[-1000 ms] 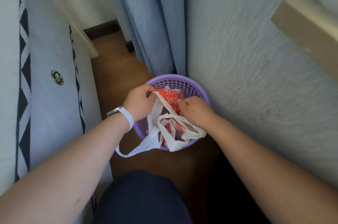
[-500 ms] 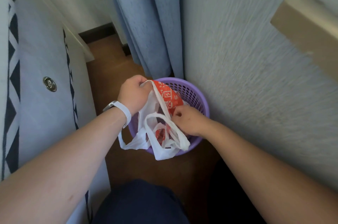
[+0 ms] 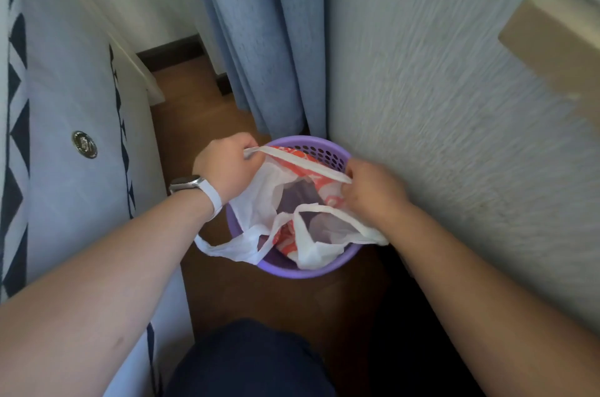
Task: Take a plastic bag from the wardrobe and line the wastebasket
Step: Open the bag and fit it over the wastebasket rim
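Note:
A purple perforated wastebasket [image 3: 328, 151] stands on the brown floor against the wall. A white plastic bag with red print [image 3: 259, 202] hangs into it, its mouth spread open. My left hand [image 3: 227, 166] grips the bag's far rim at the basket's left side. Over the basket's right side my right hand [image 3: 373, 192] pinches the same rim, which is stretched taut between both hands. Two white handles droop over the basket's near and left edge.
A pale blue curtain [image 3: 259, 39] hangs just behind the basket. A textured wall [image 3: 438, 88] runs along the right. A blue-and-white upholstered piece [image 3: 65, 104] with a round metal badge [image 3: 84, 144] lines the left. My dark-clothed knee [image 3: 253, 361] is below.
Both hands have pulled apart, stretching the bag's rim wide. The right hand moved to the basket's right edge, and the bag's mouth now gapes open inside the basket.

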Action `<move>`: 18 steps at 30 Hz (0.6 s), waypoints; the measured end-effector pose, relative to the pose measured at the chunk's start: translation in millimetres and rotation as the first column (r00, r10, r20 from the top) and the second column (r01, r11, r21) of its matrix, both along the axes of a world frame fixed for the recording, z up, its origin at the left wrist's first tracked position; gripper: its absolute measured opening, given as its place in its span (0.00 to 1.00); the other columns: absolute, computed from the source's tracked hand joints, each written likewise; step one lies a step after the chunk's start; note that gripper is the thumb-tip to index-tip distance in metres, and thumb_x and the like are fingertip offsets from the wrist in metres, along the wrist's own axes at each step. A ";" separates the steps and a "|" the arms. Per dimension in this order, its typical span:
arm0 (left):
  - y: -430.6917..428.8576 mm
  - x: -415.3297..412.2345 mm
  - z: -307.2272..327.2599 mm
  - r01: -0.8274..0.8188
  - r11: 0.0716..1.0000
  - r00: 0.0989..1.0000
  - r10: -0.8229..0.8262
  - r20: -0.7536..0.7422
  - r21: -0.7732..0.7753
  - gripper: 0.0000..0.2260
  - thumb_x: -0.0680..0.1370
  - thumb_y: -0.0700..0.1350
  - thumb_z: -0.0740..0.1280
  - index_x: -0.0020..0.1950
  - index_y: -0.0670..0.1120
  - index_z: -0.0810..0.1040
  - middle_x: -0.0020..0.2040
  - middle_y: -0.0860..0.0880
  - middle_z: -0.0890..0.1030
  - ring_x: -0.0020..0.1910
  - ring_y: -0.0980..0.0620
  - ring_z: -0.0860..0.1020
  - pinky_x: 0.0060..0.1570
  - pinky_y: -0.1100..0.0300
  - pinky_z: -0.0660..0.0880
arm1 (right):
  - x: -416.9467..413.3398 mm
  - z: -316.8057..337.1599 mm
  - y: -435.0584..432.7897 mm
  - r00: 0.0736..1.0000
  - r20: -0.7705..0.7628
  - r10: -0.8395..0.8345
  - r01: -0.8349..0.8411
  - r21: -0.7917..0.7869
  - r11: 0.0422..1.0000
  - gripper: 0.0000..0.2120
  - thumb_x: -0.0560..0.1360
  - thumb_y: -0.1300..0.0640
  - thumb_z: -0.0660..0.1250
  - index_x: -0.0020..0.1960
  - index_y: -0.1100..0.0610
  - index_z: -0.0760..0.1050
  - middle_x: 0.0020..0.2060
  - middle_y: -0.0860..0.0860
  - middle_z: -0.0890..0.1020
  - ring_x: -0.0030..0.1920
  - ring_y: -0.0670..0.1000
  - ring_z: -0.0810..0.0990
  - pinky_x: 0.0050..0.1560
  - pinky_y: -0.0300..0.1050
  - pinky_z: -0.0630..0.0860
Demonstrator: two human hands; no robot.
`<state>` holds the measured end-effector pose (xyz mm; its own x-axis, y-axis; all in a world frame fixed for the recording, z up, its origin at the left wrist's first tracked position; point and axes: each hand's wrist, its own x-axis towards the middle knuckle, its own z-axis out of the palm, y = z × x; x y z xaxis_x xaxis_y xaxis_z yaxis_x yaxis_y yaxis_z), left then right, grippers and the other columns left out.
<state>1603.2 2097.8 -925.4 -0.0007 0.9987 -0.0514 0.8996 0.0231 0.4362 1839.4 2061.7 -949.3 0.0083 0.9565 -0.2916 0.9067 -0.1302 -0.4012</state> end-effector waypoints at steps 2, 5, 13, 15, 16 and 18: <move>1.8 -7.3 -6.3 0.017 1.000 0.995 -0.014 -0.099 0.022 0.09 0.80 0.52 0.62 0.47 0.50 0.79 0.38 0.49 0.80 0.36 0.48 0.76 0.30 0.61 0.66 | 11.4 -3.4 7.7 0.995 0.088 -0.036 0.028 0.098 0.995 0.07 0.75 0.57 0.63 0.52 0.53 0.73 0.48 0.57 0.81 0.49 0.61 0.80 0.42 0.48 0.70; 12.0 -16.1 -18.1 -0.010 1.000 0.986 0.014 -0.164 0.029 0.10 0.81 0.51 0.61 0.48 0.48 0.79 0.38 0.48 0.78 0.35 0.49 0.74 0.29 0.62 0.61 | 12.8 -16.9 15.5 0.992 0.128 -0.020 -0.008 0.211 0.978 0.08 0.75 0.60 0.61 0.54 0.58 0.73 0.50 0.60 0.79 0.50 0.63 0.79 0.43 0.51 0.70; 49.9 -22.6 -52.3 -0.092 0.995 0.994 0.090 -0.067 -0.024 0.11 0.79 0.51 0.62 0.42 0.48 0.77 0.37 0.48 0.79 0.36 0.46 0.76 0.34 0.59 0.66 | -2.1 -51.2 57.1 0.978 -0.126 -0.166 0.192 0.232 0.954 0.07 0.74 0.65 0.60 0.52 0.60 0.72 0.46 0.62 0.81 0.46 0.63 0.79 0.42 0.50 0.72; 53.2 -24.3 -60.2 -0.128 0.990 0.991 0.130 0.032 -0.062 0.11 0.79 0.50 0.62 0.39 0.48 0.77 0.35 0.49 0.78 0.36 0.47 0.75 0.34 0.60 0.65 | -7.8 -56.3 64.8 0.931 -0.260 -0.256 0.313 0.210 0.926 0.08 0.73 0.64 0.60 0.51 0.59 0.74 0.45 0.60 0.82 0.45 0.61 0.79 0.43 0.49 0.74; 53.8 -26.1 -62.6 -0.148 0.985 0.985 0.155 0.081 -0.086 0.11 0.79 0.50 0.63 0.39 0.48 0.77 0.34 0.50 0.77 0.36 0.48 0.75 0.33 0.61 0.65 | -11.1 -59.0 68.8 0.905 -0.310 -0.292 0.358 0.180 0.916 0.08 0.73 0.64 0.61 0.51 0.59 0.75 0.45 0.58 0.82 0.45 0.59 0.79 0.43 0.47 0.73; 56.8 -34.6 -66.0 -0.185 0.975 0.958 0.207 0.196 -0.127 0.10 0.78 0.49 0.66 0.38 0.47 0.79 0.35 0.49 0.79 0.36 0.49 0.76 0.35 0.61 0.68 | -17.8 -65.5 76.7 0.860 -0.383 -0.337 0.399 0.092 0.912 0.08 0.74 0.63 0.62 0.51 0.58 0.77 0.45 0.55 0.82 0.45 0.55 0.78 0.44 0.44 0.72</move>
